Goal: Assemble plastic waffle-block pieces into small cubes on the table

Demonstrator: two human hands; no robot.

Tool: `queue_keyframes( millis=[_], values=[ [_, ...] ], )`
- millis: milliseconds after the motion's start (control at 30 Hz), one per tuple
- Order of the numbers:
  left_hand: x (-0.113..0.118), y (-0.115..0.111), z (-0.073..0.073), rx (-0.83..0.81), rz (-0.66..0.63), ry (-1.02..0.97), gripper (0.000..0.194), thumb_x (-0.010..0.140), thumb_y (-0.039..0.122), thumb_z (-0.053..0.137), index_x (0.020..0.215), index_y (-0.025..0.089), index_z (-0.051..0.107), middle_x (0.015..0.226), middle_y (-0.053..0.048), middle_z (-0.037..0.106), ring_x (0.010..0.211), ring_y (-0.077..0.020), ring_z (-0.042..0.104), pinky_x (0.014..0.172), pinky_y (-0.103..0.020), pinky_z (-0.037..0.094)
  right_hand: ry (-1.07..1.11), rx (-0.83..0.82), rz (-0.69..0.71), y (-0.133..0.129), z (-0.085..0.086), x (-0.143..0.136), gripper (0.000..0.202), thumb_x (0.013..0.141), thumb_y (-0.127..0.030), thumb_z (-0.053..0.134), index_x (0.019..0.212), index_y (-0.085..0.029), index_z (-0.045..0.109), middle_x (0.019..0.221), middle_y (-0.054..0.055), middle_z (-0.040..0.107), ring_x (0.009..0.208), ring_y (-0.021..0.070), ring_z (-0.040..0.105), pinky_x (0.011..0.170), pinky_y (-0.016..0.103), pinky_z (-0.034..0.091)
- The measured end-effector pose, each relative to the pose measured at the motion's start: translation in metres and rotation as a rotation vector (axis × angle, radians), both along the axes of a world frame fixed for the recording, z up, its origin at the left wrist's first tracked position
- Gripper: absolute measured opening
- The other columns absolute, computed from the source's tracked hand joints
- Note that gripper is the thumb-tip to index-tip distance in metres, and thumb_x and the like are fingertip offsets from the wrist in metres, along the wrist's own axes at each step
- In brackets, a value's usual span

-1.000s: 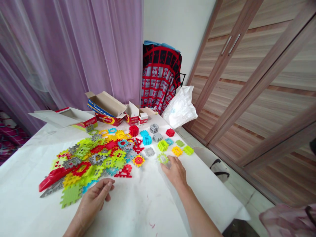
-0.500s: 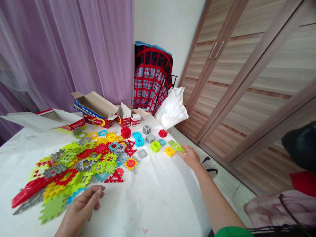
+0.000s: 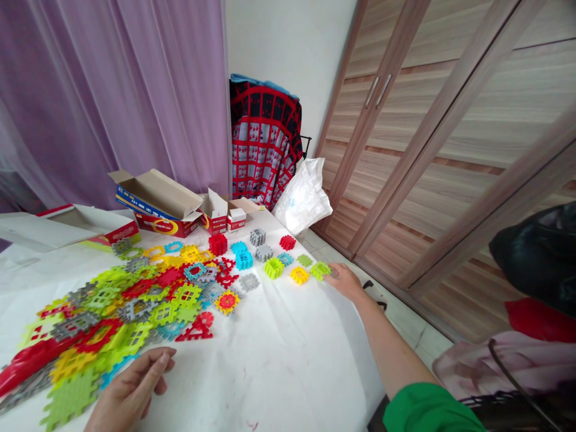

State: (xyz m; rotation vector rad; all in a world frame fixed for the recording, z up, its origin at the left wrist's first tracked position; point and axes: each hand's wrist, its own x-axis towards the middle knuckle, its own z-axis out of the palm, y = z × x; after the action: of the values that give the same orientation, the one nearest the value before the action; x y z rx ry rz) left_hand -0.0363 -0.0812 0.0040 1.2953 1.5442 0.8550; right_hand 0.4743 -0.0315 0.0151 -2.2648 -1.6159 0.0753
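Note:
My right hand [image 3: 344, 281] reaches to the table's right side, its fingertips closed on the edge of a green toothed building tile [image 3: 320, 270]. A flatter green tile [image 3: 305, 260] lies just behind it, and a yellow stack of tiles [image 3: 299, 275] sits to its left. Loosely curled, with nothing visible in it, my left hand [image 3: 135, 384] hovers by the near edge of a heap of mixed tiles [image 3: 166, 294]. A lime-green cube [image 3: 273, 268], a blue piece [image 3: 243, 259] and a red piece [image 3: 218, 244] stand between the heap and my right hand.
Open cardboard boxes [image 3: 157, 195] line the back of the white-covered table [image 3: 279, 360]. A white plastic bag [image 3: 302, 195] stands at the far right corner. Beyond the table's right edge is a wooden wardrobe [image 3: 396, 156]. A long red object [image 3: 31, 363] lies at the left.
The view has shifted a little rightward. Near my right hand, the green tile now lies nearer and separate from the flat green one; before, they appeared together. My left hand keeps its loose pose.

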Motion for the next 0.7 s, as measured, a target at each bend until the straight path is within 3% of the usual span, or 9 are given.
queue_keyframes(
  millis=[133, 233, 367, 533, 700],
  values=[
    [0.001, 0.001, -0.001, 0.011, -0.006, 0.023, 0.072, 0.049, 0.085, 0.057, 0.086, 0.024, 0.065, 0.055, 0.0, 0.061, 0.045, -0.015, 0.049, 0.035, -0.023, 0.036, 0.014, 0.024, -0.002, 0.0, 0.003, 0.001, 0.039, 0.078, -0.033, 0.062, 0.115, -0.018, 0.062, 0.109, 0.007, 0.063, 0.085, 0.0156, 0.06, 0.075, 0.025, 0.045],
    [0.003, 0.001, 0.002, 0.023, -0.009, 0.047, 0.07, 0.049, 0.086, 0.055, 0.08, 0.023, 0.062, 0.053, 0.002, 0.058, 0.04, -0.0121, 0.043, 0.035, -0.023, 0.035, 0.03, 0.079, 0.012, -0.004, 0.007, -0.013, 0.038, 0.077, -0.033, 0.062, 0.113, -0.02, 0.063, 0.105, 0.006, 0.063, 0.084, 0.0166, 0.06, 0.074, 0.026, 0.046],
    [0.005, 0.0, 0.005, 0.024, -0.03, 0.068, 0.07, 0.053, 0.086, 0.053, 0.08, 0.022, 0.063, 0.05, 0.004, 0.055, 0.04, -0.011, 0.042, 0.036, -0.022, 0.035, 0.062, 0.14, 0.063, -0.017, 0.002, -0.069, 0.039, 0.077, -0.034, 0.061, 0.114, -0.021, 0.062, 0.104, 0.005, 0.063, 0.083, 0.0165, 0.06, 0.073, 0.027, 0.046],
    [0.005, -0.003, 0.006, 0.04, -0.022, 0.05, 0.071, 0.054, 0.086, 0.053, 0.082, 0.021, 0.065, 0.055, 0.002, 0.059, 0.041, -0.0117, 0.045, 0.036, -0.022, 0.036, 0.031, 0.05, 0.046, -0.027, -0.012, -0.144, 0.037, 0.078, -0.037, 0.061, 0.113, -0.023, 0.062, 0.106, 0.005, 0.063, 0.091, 0.0178, 0.06, 0.079, 0.026, 0.045],
    [0.006, -0.003, 0.009, 0.037, -0.015, 0.036, 0.069, 0.054, 0.085, 0.054, 0.08, 0.021, 0.063, 0.053, 0.003, 0.057, 0.041, -0.0112, 0.045, 0.035, -0.021, 0.035, -0.108, 0.018, 0.021, -0.02, -0.011, -0.165, 0.038, 0.082, -0.039, 0.059, 0.115, -0.02, 0.061, 0.111, 0.008, 0.062, 0.106, 0.0217, 0.056, 0.085, 0.028, 0.042]
  ],
)
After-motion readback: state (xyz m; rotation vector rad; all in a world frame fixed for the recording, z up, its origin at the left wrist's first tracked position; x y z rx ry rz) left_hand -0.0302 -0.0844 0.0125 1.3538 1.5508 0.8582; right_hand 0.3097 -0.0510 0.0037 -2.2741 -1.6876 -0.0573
